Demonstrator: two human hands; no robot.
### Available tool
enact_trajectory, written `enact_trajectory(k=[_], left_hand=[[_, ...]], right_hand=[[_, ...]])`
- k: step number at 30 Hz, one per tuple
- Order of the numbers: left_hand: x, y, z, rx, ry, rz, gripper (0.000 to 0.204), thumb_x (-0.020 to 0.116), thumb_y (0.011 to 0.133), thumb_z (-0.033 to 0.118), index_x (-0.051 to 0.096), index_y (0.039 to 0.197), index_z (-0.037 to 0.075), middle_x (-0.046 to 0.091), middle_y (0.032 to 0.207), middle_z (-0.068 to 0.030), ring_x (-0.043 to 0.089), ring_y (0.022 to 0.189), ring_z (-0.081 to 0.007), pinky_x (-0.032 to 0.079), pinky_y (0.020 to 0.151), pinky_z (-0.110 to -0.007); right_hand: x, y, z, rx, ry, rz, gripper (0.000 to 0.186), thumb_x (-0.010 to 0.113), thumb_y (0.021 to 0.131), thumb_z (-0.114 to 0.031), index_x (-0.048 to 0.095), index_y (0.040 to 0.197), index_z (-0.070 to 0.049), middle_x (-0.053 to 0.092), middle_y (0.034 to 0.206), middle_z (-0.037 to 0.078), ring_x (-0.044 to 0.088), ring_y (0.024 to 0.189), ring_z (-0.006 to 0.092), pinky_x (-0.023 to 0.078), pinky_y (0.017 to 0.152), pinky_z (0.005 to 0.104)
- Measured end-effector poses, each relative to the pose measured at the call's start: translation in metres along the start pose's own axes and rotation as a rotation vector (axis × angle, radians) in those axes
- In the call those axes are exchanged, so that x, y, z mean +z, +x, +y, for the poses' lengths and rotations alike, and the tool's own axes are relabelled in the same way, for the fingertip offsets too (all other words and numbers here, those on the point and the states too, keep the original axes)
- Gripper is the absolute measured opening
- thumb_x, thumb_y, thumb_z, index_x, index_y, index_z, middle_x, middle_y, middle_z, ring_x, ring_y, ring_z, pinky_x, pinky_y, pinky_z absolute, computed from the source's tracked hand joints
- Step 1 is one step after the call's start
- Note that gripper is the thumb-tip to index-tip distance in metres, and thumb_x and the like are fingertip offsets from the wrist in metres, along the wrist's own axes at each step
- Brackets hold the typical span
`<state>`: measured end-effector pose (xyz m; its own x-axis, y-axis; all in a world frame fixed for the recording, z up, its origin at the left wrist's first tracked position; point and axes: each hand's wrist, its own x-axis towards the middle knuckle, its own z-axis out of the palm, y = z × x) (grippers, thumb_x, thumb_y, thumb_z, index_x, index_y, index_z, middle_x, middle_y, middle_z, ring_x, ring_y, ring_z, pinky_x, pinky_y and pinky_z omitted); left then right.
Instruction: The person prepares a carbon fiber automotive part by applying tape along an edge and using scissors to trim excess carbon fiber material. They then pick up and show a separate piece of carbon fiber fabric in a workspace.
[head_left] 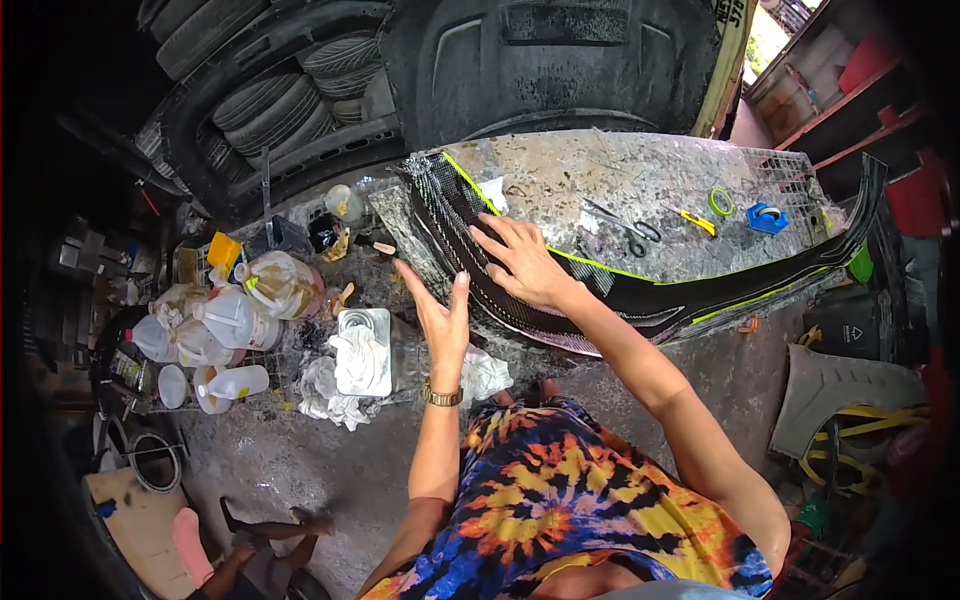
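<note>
Blk weave panel: bench near side. RH: spread on panel, nothing gripped. LH: splayed, empty, nr bench edge, contact unclear. Risk: uneven RH pressure may shift panel.

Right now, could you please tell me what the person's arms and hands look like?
The left hand and right hand are ungloved. A gold-toned band, watch or bracelet, circles the left wrist; the right wrist has none. The multicoloured tie-dye top leaves both forearms uncovered.
</note>
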<state>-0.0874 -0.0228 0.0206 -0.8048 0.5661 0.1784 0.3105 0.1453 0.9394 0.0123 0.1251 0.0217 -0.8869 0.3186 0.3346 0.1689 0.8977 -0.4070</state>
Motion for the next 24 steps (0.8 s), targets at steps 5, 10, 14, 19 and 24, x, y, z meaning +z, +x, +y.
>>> enact_trajectory(k=[5,10,14,19,24], left_hand=[[0.0,0.0,-0.006,-0.017,-0.061,-0.047,0.085,0.06,0.091,0.029,0.006,0.148,-0.005,0.013,0.153,-0.0261,0.016,0.142,-0.0315,0.014,0.114,-0.038],[-0.006,0.001,-0.01,-0.039,-0.112,-0.11,0.087,0.053,0.093,0.039,0.002,0.147,-0.007,0.006,0.153,-0.0278,0.009,0.144,-0.0351,0.01,0.116,-0.039],[-0.008,0.003,-0.008,-0.02,-0.1,-0.119,0.086,0.051,0.094,0.041,0.003,0.147,-0.007,0.007,0.153,-0.0277,0.01,0.144,-0.035,0.01,0.116,-0.039],[-0.007,0.001,-0.005,-0.02,-0.11,-0.113,0.08,0.052,0.094,0.036,0.008,0.148,-0.005,0.013,0.153,-0.0248,0.016,0.143,-0.0318,0.012,0.115,-0.037],[-0.007,0.002,-0.011,-0.039,-0.134,-0.103,0.079,0.055,0.094,0.03,0.008,0.148,-0.004,0.017,0.153,-0.0236,0.022,0.14,-0.0296,0.017,0.114,-0.037]], right_hand=[[0.008,0.006,0.013,-0.074,-0.112,-0.129,0.053,0.048,0.089,-0.032,0.044,0.138,-0.013,0.026,0.152,0.011,0.027,0.138,0.0315,0.018,0.111,0.0546],[0.002,0.004,0.004,-0.149,-0.241,-0.127,0.053,0.049,0.089,-0.033,0.045,0.138,-0.013,0.029,0.151,0.011,0.03,0.137,0.0302,0.02,0.111,0.0534],[-0.004,0.001,0.001,-0.133,-0.238,-0.157,0.054,0.05,0.09,-0.031,0.043,0.139,-0.01,0.027,0.152,0.012,0.03,0.137,0.0306,0.021,0.11,0.0524],[-0.008,0.013,0.013,-0.065,-0.144,-0.149,0.057,0.045,0.092,-0.041,0.04,0.141,-0.01,0.022,0.153,0.015,0.024,0.14,0.0329,0.017,0.111,0.0539],[0.0,0.027,0.012,-0.063,-0.106,-0.219,0.065,0.043,0.092,-0.055,0.043,0.141,-0.013,0.014,0.156,0.013,0.01,0.144,0.0337,0.007,0.114,0.0554]])
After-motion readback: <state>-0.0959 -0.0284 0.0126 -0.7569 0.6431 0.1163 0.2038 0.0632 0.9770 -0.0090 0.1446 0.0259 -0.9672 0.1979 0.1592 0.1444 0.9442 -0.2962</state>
